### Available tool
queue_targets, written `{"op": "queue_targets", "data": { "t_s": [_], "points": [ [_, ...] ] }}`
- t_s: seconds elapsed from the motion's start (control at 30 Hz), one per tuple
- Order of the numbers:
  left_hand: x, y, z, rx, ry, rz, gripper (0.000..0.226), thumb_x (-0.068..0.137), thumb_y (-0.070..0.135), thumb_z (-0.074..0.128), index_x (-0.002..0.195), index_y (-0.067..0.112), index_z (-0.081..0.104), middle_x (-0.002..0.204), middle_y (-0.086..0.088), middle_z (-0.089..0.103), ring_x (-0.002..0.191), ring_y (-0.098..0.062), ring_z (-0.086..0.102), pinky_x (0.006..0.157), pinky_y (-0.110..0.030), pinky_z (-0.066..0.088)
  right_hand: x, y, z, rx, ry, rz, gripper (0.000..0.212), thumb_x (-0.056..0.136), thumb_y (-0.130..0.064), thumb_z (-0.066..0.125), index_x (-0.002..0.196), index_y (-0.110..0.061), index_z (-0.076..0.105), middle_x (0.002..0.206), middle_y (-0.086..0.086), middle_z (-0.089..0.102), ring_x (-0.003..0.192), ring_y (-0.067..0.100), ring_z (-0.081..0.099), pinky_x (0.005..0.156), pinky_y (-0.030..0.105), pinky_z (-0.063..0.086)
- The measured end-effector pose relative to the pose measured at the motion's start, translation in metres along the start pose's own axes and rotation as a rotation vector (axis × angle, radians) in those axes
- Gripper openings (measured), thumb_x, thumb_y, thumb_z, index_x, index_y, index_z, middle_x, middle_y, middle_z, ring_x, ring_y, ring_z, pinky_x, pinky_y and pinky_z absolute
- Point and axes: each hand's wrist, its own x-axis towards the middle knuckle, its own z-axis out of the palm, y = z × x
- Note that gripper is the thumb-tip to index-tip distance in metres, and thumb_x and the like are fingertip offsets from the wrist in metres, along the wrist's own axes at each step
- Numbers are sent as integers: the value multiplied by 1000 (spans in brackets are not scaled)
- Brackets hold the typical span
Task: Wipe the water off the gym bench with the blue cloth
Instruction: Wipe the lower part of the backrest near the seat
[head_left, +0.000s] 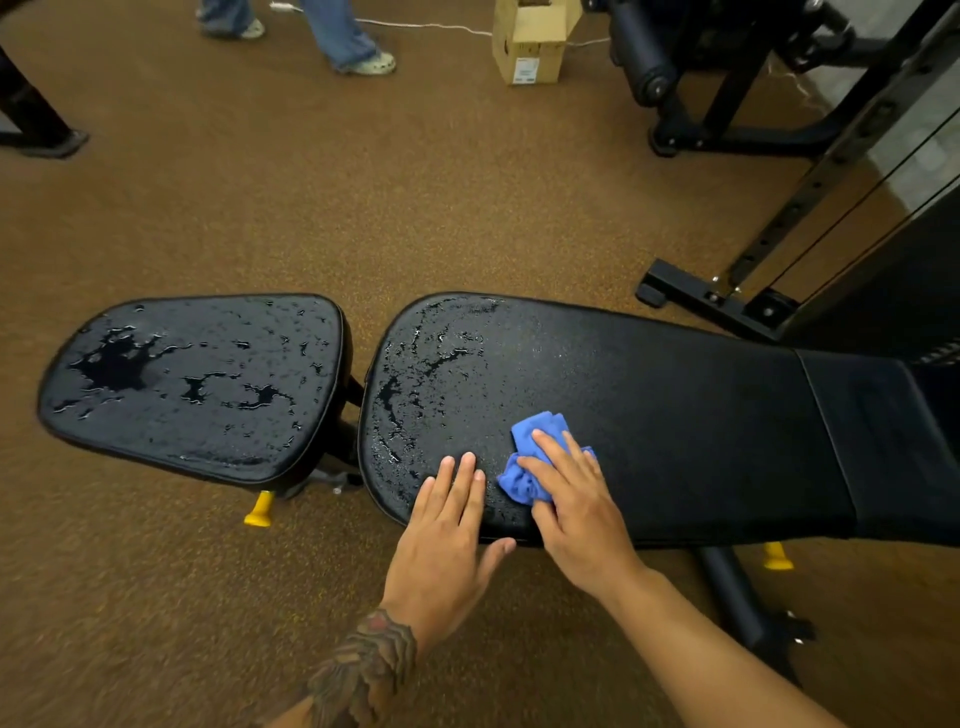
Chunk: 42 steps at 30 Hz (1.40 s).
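Observation:
The black gym bench has a long back pad (675, 405) on the right and a separate seat pad (192, 379) on the left. Water lies in puddles and beads across the seat pad and on the left end of the back pad (415, 374). A crumpled blue cloth (530, 447) sits on the back pad near its front edge. My right hand (571, 499) presses flat on the cloth with straight fingers. Just left of it, my left hand (447, 535) rests flat on the wet pad's front edge, holding nothing.
Brown speckled floor surrounds the bench. A black rack frame (779, 270) and a machine stand at the right and back right. A cardboard box (530, 41) and a person's legs (337, 36) are at the back. Yellow knobs (260, 509) stick out under the bench.

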Motion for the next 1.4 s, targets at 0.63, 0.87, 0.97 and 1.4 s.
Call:
{"op": "queue_targets", "data": {
  "t_s": [0.63, 0.87, 0.97, 1.4],
  "points": [
    [-1, -2, -1, -3, -19, 4, 73, 89, 58, 40, 135, 1, 45, 154, -12, 29, 145, -25, 16, 114, -41, 16, -13, 5, -31, -15, -72, -10, 85, 81, -37, 61, 152, -27, 16, 160, -10, 5, 147, 9, 1, 119, 42, 10],
    [-1, -8, -23, -224, 113, -42, 70, 87, 53, 46, 137, 3, 45, 149, -3, 38, 143, -13, 22, 112, -33, 26, -24, 28, -33, -350, -232, 48, 85, 91, -60, 34, 152, -19, -7, 158, -2, -21, 141, 12, -29, 116, 37, -13],
    [10, 5, -43, -272, 187, 60, 71, 85, 44, 58, 140, 3, 41, 152, -8, 34, 145, -19, 21, 115, -35, 25, -26, 28, -30, -379, -221, 44, 84, 91, -60, 30, 152, -16, -8, 158, 1, -20, 142, 15, -28, 118, 39, -11],
    [35, 27, -30, 202, -208, 16, 58, 81, 38, 36, 131, 16, 56, 143, -12, 48, 137, -38, 34, 98, -60, 40, -27, 38, -23, -368, -164, 25, 88, 88, -62, 39, 152, -8, 11, 161, 7, 3, 148, 21, -3, 116, 43, 6]
  ]
}}
